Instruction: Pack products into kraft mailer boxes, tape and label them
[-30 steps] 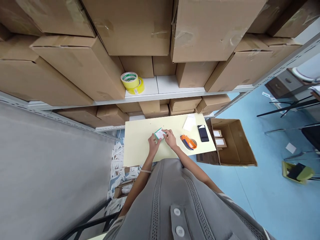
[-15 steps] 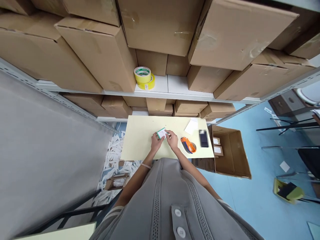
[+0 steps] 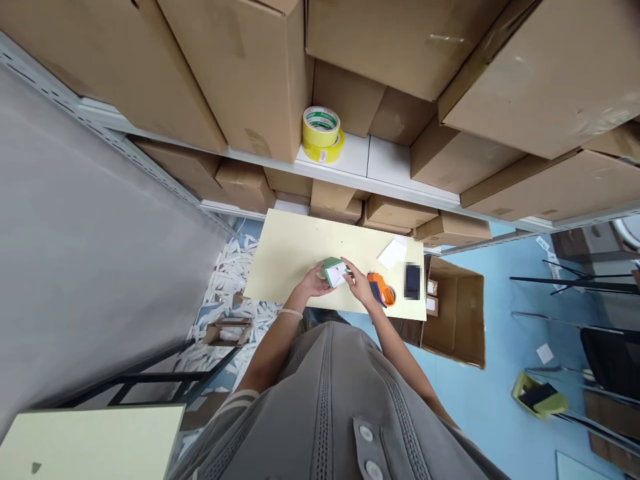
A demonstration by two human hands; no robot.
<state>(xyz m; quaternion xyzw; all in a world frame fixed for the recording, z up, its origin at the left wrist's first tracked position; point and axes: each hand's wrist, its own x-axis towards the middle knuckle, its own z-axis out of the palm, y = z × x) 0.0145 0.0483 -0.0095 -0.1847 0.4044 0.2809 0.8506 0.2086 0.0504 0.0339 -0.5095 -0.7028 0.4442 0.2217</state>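
Small box [image 3: 334, 272] | now tilted, green side up | left hand [image 3: 313, 285] fingers gripping it | right hand [image 3: 361, 285] fingers gripping it

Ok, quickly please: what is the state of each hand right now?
Left hand: closed on the small green and white box, from its left side.
Right hand: fingertips closed on the same box, at its right side.

a small box [image 3: 334, 272] is held in the left hand [image 3: 313, 285] over the tabletop [image 3: 285, 257] and touched by the right hand [image 3: 361, 285]. a tape dispenser [image 3: 381, 289] is set just right of them, a phone [image 3: 412, 281] further right. tape rolls [image 3: 321, 134] are stacked on the shelf [image 3: 373, 159] behind.
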